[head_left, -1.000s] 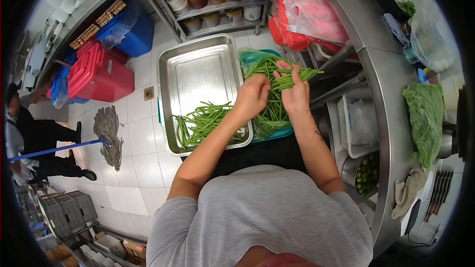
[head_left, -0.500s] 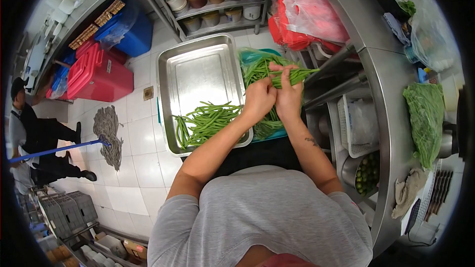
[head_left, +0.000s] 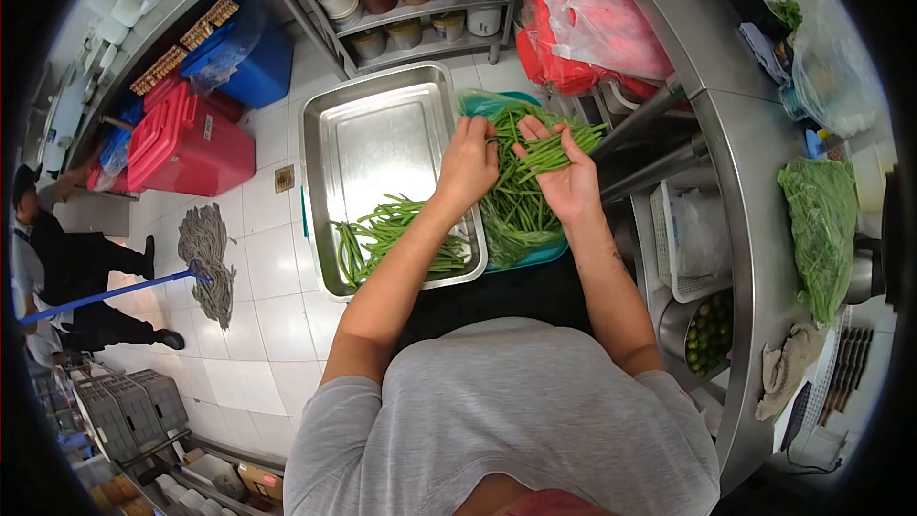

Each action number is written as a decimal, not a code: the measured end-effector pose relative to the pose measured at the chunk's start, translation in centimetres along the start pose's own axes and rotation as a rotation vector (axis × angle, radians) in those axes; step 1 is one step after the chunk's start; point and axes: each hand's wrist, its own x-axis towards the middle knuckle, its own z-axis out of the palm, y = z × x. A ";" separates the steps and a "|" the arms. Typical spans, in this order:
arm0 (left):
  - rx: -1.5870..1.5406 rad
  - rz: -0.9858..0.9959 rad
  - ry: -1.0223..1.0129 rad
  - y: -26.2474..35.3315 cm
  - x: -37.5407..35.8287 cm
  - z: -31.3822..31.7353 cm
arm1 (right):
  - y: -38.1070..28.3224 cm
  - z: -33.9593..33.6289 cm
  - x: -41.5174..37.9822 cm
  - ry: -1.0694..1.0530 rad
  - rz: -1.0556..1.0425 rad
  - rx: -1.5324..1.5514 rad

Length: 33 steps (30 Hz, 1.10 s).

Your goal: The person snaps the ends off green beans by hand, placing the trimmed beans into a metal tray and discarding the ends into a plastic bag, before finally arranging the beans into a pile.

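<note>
My right hand (head_left: 570, 182) is turned palm up, with a bunch of green beans (head_left: 564, 148) lying across the fingers and held by the thumb. To its left, my left hand (head_left: 468, 164) is apart from it, above the edge between tray and bag, fingers curled together; whatever they pinch is hidden. Below both hands, an open plastic bag (head_left: 511, 250) full of loose green beans sits in a teal tub (head_left: 546, 255). Beside it, the metal tray (head_left: 320, 148) holds a pile of green beans (head_left: 392, 234) at its near end, partly behind my left forearm.
On the right runs a steel counter (head_left: 740, 191) with bagged greens (head_left: 820, 229); a white basket (head_left: 669, 239) and limes (head_left: 709, 334) sit beneath. A shelf (head_left: 420, 14) stands ahead. At left are a red bin (head_left: 191, 148), a mop (head_left: 205, 263) and another person (head_left: 81, 248).
My left hand has moved left and away from the bunch, toward the tray edge. My right hand has opened somewhat and turned palm up, still holding the beans.
</note>
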 end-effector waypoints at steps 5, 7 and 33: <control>-0.154 0.305 -0.251 3.4 -0.3 -2.5 | 1.2 -0.3 0.7 0.056 -0.037 -0.070; 0.003 0.383 -0.188 4.2 -0.7 -1.9 | 1.5 0.1 0.7 0.080 -0.028 -0.098; 0.055 0.160 -0.399 3.7 2.6 -5.5 | 4.8 5.4 1.0 -0.010 0.075 -0.154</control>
